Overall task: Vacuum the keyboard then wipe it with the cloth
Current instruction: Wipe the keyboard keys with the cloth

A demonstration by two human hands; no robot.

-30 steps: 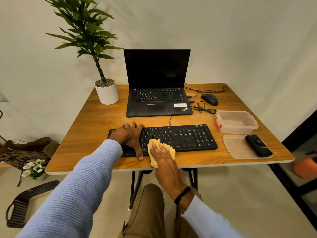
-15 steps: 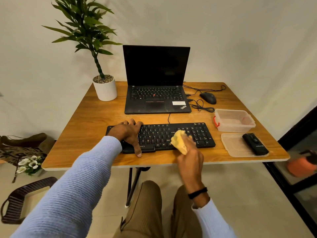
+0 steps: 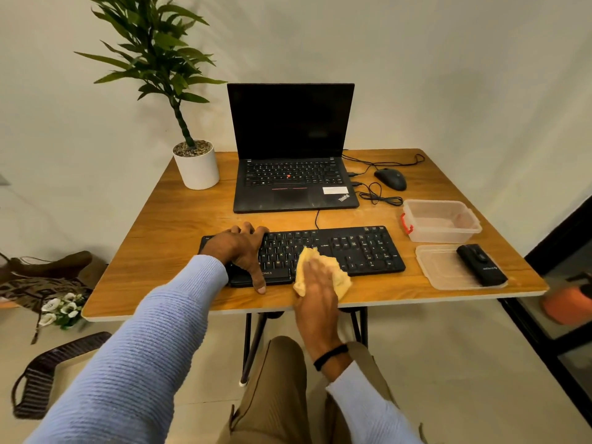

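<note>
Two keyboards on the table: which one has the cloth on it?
The separate black keyboard in front of the laptop: the right hand presses the yellow cloth on it. The laptop's own keys are untouched.

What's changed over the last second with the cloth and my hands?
The right hand swept the cloth rightward along the front rows of the keyboard, lifted it bunched, then came back slightly left and now presses it down. The left hand stayed resting on the keyboard's left end; the keyboard itself did not shift.
</note>
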